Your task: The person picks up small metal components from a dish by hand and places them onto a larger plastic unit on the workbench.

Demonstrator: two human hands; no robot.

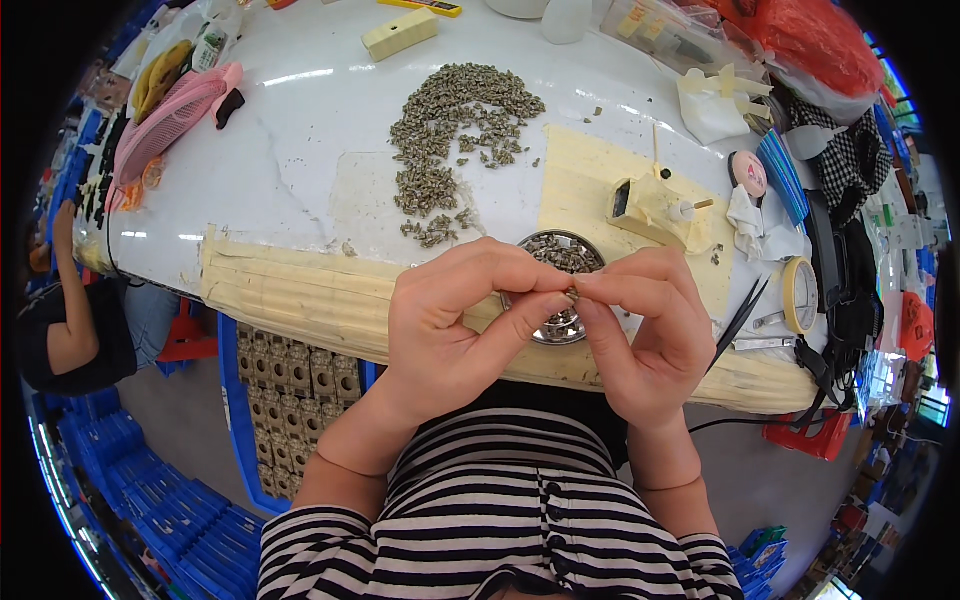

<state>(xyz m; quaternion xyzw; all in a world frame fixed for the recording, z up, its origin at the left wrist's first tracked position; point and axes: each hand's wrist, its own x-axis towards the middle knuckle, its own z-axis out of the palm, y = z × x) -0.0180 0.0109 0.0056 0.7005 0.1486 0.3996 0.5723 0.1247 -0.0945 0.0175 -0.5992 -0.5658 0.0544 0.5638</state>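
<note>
Starting at far left, I see a pink mesh item (170,130) on the white surface (290,190), well apart from the hands. Nearer in, down and to the left of the left hand, a blue tray (236,420) sits below the surface's edge with rows of bored metal blocks (290,400) in it. Here's the left hand (450,325), thumb and forefinger pinched together, and just past it, a spread pile of small metal pieces (440,150). Between the two hands I get the close work: a tiny metal part (573,293), mostly hidden by fingertips, held where both pinches meet. Right beneath those fingertips is a round metal dish (560,341), loaded with more small pieces. On to the right hand (645,330): thumb and forefinger closed on that same part from its own side. Beyond it, a taped box (665,215) rests on a yellowish sheet (570,170). Just right of this hand, I spot black tweezers (738,322), then a tape roll (790,295).
</note>
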